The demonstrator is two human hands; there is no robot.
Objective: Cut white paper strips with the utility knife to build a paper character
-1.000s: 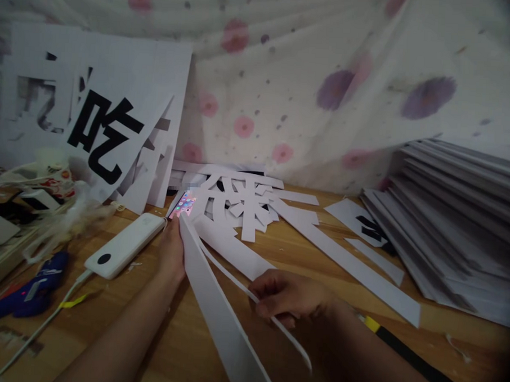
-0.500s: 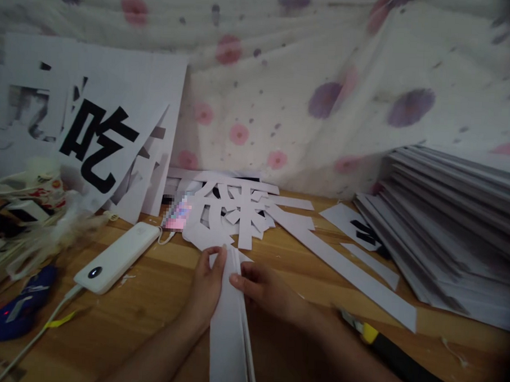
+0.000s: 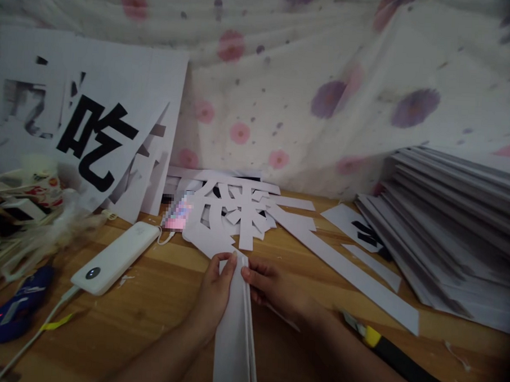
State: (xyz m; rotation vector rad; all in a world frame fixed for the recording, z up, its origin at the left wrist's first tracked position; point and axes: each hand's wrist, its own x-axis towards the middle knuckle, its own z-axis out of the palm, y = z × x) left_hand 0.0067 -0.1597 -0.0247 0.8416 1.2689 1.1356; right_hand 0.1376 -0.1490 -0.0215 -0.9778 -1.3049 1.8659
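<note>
Long white board strips (image 3: pixel 234 325) stand on edge, pressed together, running from the centre to the bottom edge. My left hand (image 3: pixel 218 288) grips their far end from the left, thumb on top. On the right side my right hand (image 3: pixel 272 284) pinches the same strips between thumb and fingers. A thin white edge shows beneath my right hand. Just beyond the hands lie cut-out white character pieces (image 3: pixel 248 213). The lower ends of the strips are out of frame.
White power bank (image 3: pixel 119 258) with cable at left, blue tool (image 3: pixel 19 307) beyond it. Black-and-yellow cutter (image 3: pixel 408 361) beside my right forearm. Stacked boards (image 3: pixel 439 238) at right; a long strip (image 3: pixel 353 274) before them. Character sheets (image 3: pixel 128 78) lean at back left.
Both hands have shifted slightly right and nearer with the strips, and a gap between the strips looks wider. A thin white edge now shows under my right hand.
</note>
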